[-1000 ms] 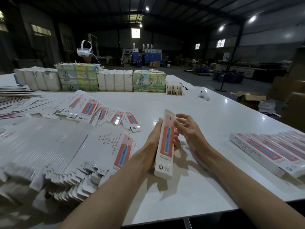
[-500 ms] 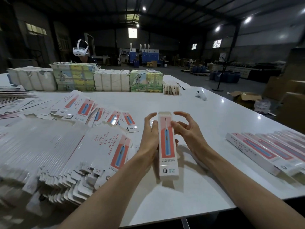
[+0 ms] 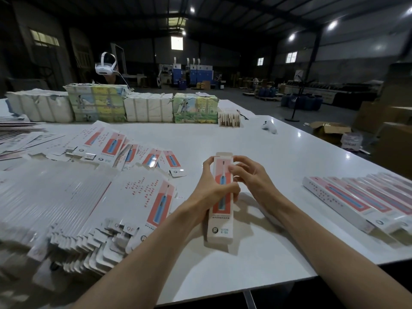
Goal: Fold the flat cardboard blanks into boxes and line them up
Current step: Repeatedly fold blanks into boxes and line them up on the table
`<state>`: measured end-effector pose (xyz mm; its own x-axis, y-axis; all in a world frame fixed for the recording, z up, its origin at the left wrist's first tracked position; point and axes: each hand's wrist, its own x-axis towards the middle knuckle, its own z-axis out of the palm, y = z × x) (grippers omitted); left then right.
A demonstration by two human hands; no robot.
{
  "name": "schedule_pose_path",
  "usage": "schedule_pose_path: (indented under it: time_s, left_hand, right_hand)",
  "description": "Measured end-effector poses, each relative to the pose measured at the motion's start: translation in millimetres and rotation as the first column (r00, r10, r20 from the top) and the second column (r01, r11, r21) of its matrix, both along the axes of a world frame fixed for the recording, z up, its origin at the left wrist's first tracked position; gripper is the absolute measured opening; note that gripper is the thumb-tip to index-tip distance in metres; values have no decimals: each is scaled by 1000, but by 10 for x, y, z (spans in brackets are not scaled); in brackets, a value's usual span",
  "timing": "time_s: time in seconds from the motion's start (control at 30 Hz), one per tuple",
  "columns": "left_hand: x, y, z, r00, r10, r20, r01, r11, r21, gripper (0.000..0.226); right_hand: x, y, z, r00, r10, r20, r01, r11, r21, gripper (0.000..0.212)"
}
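Observation:
A long narrow white box (image 3: 221, 221) with a red panel and blue toothbrush picture stands lengthwise in front of me above the white table (image 3: 256, 259), its far end flap open. My left hand (image 3: 210, 186) grips its left side, thumb across the front. My right hand (image 3: 249, 175) holds the upper right edge with curled fingers near the far end. A big fanned stack of flat blanks (image 3: 89, 208) lies at the left. A row of folded boxes (image 3: 365, 199) lies side by side at the right.
More loose blanks (image 3: 116, 146) are spread at the far left. Wrapped bundles (image 3: 147, 107) line the table's back edge, with a small card stack (image 3: 229, 118) and a white controller (image 3: 269, 127) beside them. A person wearing a headset (image 3: 106, 66) stands behind. Cardboard cartons (image 3: 330, 130) sit on the floor at right.
The box turned from edge-on to face-up between my hands. My left thumb came across its front and my right fingers closed on its upper right edge.

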<state>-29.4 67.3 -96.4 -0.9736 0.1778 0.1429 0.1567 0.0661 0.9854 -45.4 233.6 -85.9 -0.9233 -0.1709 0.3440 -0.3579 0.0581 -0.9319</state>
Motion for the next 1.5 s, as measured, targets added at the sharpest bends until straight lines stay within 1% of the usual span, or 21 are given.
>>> schedule_pose_path:
  time_s: [0.07, 0.13, 0.23, 0.33, 0.4, 0.5, 0.6, 0.7, 0.77, 0.83, 0.9, 1.0, 1.13, 1.23, 1.3, 1.4, 1.5]
  left_hand:
    - [7, -15, -17, 999, -4, 36, 4, 1000, 5, 94]
    - [21, -19, -12, 999, -3, 45, 4, 999, -34, 90]
    - [39, -5, 7, 998, -47, 45, 52, 994, -100, 92]
    - [37, 16, 1, 990, -126, 57, 131, 987, -98, 86]
    - [34, 16, -1, 986, -161, 50, 164, 983, -78, 82]
    - [39, 26, 0, 983, -175, 61, 179, 981, -70, 82]
    - [33, 33, -2, 985, -155, 81, 160, 985, -61, 84]
    - [20, 34, 0, 986, -145, 80, 151, 985, -77, 88]
    - [26, 35, 2, 981, -164, 101, 171, 984, -59, 89]
    - [36, 38, 0, 975, -185, 121, 191, 981, -37, 87]
    - [40, 42, -7, 976, -188, 113, 196, 979, -58, 87]
    - [47, 48, -22, 979, -181, 92, 190, 977, -100, 88]
    - [53, 62, -53, 988, -151, 23, 152, 968, -200, 90]
    - [58, 58, -56, 990, -141, 15, 141, 973, -181, 98]
    - [69, 51, -47, 987, -158, 37, 161, 978, -133, 101]
    - [70, 49, -38, 984, -173, 30, 175, 978, -117, 101]
    - [55, 52, -30, 991, -132, 6, 132, 981, -140, 95]
  right_hand:
    - [11, -12, -17, 1000, 22, 7, -22, 1000, 1, 29]
    - [19, -25, -31, 1000, 20, 14, -20, 1000, -16, 29]
    - [-30, -20, -34, 994, -95, 63, 99, 992, -76, 31]
    - [-75, 35, -48, 984, -154, 93, 162, 983, -84, 26]
    - [-85, 69, -70, 988, -132, 85, 139, 986, -88, 22]
    - [-74, 83, -50, 993, -102, 57, 107, 988, -110, 21]
    - [-61, 87, 3, 997, -63, 44, 69, 988, -139, 24]
    - [-47, 83, 36, 997, -12, 83, 28, 981, -194, 31]
    - [-46, 77, 42, 992, -10, 122, 38, 973, -228, 38]
    - [-51, 82, 33, 989, -18, 150, 56, 966, -253, 32]
    - [-61, 96, 32, 983, -32, 179, 79, 962, -260, 23]
    - [-85, 118, 45, 972, -22, 233, 90, 954, -286, 20]
    - [-89, 140, 56, 964, -14, 264, 90, 956, -280, 19]
    - [-103, 160, 42, 968, -29, 251, 97, 960, -264, 16]
    - [-107, 159, 30, 970, -26, 242, 92, 959, -266, 16]
    - [-104, 156, 22, 975, -11, 221, 70, 962, -262, 17]
    - [-92, 155, 29, 981, 19, 194, 29, 971, -239, 23]
